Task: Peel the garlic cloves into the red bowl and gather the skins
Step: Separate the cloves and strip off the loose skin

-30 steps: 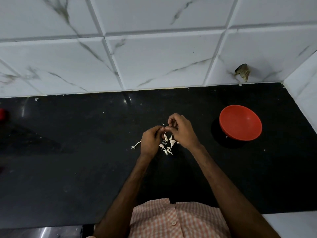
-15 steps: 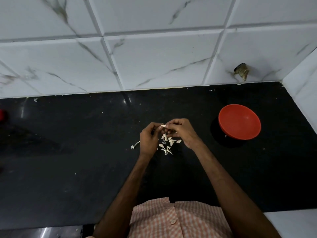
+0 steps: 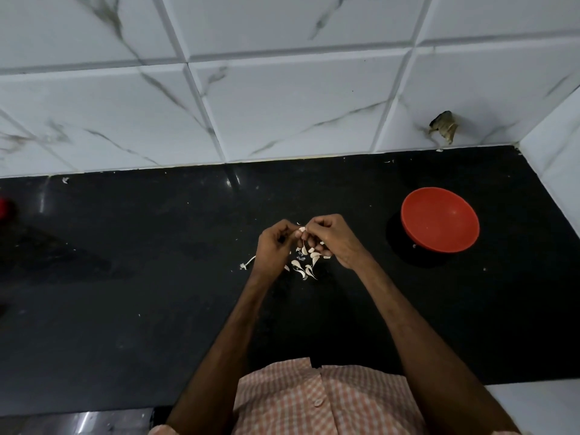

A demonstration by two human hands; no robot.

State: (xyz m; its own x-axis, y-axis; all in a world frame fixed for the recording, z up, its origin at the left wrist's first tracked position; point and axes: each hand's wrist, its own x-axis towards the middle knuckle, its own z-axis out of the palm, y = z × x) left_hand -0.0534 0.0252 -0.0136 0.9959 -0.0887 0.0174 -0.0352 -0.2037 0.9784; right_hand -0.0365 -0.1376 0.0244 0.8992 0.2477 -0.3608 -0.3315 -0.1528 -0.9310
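My left hand [image 3: 273, 248] and my right hand [image 3: 332, 238] meet over the middle of the black counter. Between their fingertips they pinch one small pale garlic clove [image 3: 301, 229]. Under the hands lie several loose garlic cloves [image 3: 306, 265] in a small pile, partly hidden by the fingers. A thin garlic stem [image 3: 247, 264] lies just left of my left wrist. The red bowl [image 3: 439, 219] stands to the right, well apart from my hands, and looks empty inside.
The black counter [image 3: 141, 277] ends at a white marble-tiled wall [image 3: 282, 105] behind and a white side wall [image 3: 555, 158] on the right. A red object [image 3: 3, 208] shows at the left edge. A broken spot [image 3: 444, 125] marks the wall above the bowl.
My hands stayed together over the pile; the fingers shifted slightly on the clove. The bowl and the pile have not moved.
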